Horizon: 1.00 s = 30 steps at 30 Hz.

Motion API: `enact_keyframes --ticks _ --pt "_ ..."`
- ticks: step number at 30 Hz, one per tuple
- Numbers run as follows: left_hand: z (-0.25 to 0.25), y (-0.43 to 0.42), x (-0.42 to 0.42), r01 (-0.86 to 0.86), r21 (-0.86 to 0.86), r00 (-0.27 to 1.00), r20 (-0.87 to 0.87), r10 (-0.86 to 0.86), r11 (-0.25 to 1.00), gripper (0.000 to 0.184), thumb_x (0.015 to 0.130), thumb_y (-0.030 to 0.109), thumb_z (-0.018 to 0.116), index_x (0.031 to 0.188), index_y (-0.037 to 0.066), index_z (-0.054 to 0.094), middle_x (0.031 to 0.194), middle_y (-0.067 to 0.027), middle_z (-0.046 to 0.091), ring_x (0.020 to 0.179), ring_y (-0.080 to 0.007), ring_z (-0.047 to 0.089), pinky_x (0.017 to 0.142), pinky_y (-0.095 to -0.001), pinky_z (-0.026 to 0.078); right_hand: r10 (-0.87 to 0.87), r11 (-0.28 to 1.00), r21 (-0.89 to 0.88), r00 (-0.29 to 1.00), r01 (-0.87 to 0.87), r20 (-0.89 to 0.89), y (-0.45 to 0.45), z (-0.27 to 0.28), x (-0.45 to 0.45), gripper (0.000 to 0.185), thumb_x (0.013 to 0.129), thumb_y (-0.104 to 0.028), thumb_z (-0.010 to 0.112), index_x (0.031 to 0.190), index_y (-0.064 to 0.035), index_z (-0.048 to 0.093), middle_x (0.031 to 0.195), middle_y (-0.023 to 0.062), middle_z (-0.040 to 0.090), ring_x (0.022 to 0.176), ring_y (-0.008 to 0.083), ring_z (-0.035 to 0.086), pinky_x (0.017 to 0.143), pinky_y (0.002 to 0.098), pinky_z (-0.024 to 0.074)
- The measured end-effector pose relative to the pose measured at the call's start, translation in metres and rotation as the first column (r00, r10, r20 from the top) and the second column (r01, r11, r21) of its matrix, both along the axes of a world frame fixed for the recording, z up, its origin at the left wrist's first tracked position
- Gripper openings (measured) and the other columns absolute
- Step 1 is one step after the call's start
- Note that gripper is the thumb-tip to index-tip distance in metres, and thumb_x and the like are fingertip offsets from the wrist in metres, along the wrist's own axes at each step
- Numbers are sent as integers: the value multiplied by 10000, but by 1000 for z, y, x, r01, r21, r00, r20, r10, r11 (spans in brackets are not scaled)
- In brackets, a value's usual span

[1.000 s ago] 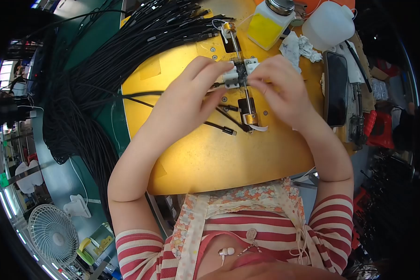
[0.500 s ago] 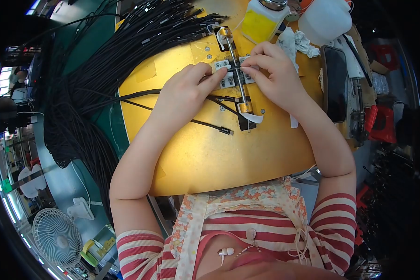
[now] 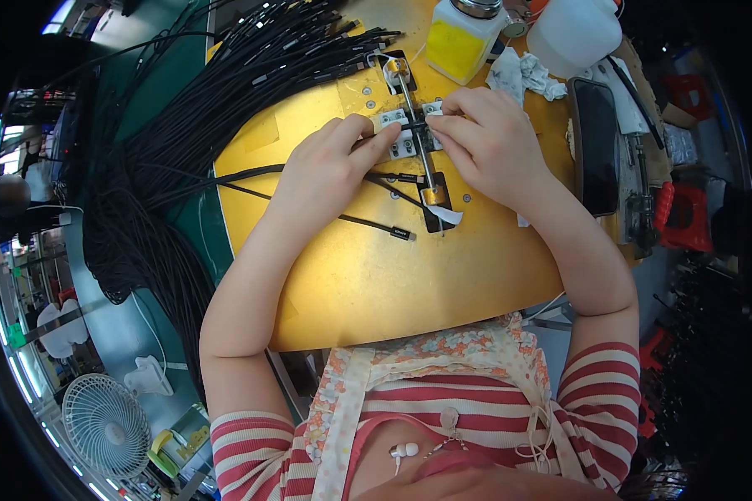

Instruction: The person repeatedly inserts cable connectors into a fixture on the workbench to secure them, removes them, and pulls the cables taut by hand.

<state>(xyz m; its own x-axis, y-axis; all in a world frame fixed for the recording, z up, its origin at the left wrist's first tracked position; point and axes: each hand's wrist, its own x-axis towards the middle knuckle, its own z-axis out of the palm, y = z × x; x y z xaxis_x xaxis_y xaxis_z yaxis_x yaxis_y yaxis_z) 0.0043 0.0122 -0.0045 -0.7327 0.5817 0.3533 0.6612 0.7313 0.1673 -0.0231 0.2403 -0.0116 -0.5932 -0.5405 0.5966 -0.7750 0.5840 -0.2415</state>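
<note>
My left hand pinches a short black cable piece between thumb and index finger, over the fixture's left white block. On the other side, my right hand has its fingertips closed at the piece's right end, by the right white block. The piece lies across a metal rod with brass-coloured ends, set over dark slots in the yellow board. Below my left hand, a black cable with a metal-tipped connector lies on the board, with other cables beside it.
A thick bundle of black cables spreads over the left side and the board's upper left. At the upper right are a jar of yellow liquid, a white bottle, crumpled tissue and a phone. A fan stands lower left.
Since one second ago, both hands have shifted slightly and come to a steady pinch at the black piece across the rod. The whole view has shifted a little.
</note>
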Motion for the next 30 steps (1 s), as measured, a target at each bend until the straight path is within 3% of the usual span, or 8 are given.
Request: enact_keyframes --ticks 5,15,20,23,24,27,30 --pt "-2 -3 -2 9 7 1000 15 -9 1000 473 727 -30 648 1178 116 655 901 -48 580 797 -209 592 703 -328 510 -4 999 49 1000 5 -13 2 0 3 109 760 -97 671 865 -71 679 853 19 562 822 195 575 737 350 433" --pt "-4 -8 -10 89 13 996 22 -89 996 460 747 6 658 1194 112 638 850 -61 563 761 -227 575 679 -338 497 70 996 -49 997 -68 23 2 -4 3 124 762 -86 667 884 -68 684 890 26 596 836 211 591 759 356 446" --pt "6 -13 0 -1 280 993 117 -33 960 145 867 -9 583 1005 0 628 835 -118 556 763 -276 568 663 -343 471 96 982 -154 994 -105 -60 -2 17 7 119 762 -73 664 879 -60 682 841 33 620 789 222 596 733 353 448" --pt "25 -26 26 -8 361 972 220 -77 932 147 862 -36 570 998 -10 619 838 -119 560 766 -276 566 666 -338 465 112 982 -147 993 -118 -45 -2 27 10 110 767 -76 661 874 -62 682 834 35 625 793 228 595 723 359 448" --pt "23 -32 38 10 399 953 275 -130 917 113 846 -11 594 955 5 620 835 -116 561 758 -265 565 663 -330 454 131 984 -118 990 -135 -45 -3 29 13 104 765 -78 662 866 -65 681 835 35 627 798 228 595 726 361 447" --pt "4 -43 76 158 296 861 426 -279 942 94 823 79 639 906 42 614 855 -116 559 842 -301 562 708 -351 456 179 983 -35 983 -181 -36 -10 36 27 75 758 -87 663 832 -78 672 829 35 626 810 231 589 733 367 440" --pt "-7 -43 105 270 284 909 239 -341 920 84 787 90 682 851 71 631 781 -98 563 708 -247 566 627 -323 446 232 969 93 972 -229 -28 -24 28 41 29 728 -105 653 746 -89 638 787 37 608 807 224 559 725 362 424"
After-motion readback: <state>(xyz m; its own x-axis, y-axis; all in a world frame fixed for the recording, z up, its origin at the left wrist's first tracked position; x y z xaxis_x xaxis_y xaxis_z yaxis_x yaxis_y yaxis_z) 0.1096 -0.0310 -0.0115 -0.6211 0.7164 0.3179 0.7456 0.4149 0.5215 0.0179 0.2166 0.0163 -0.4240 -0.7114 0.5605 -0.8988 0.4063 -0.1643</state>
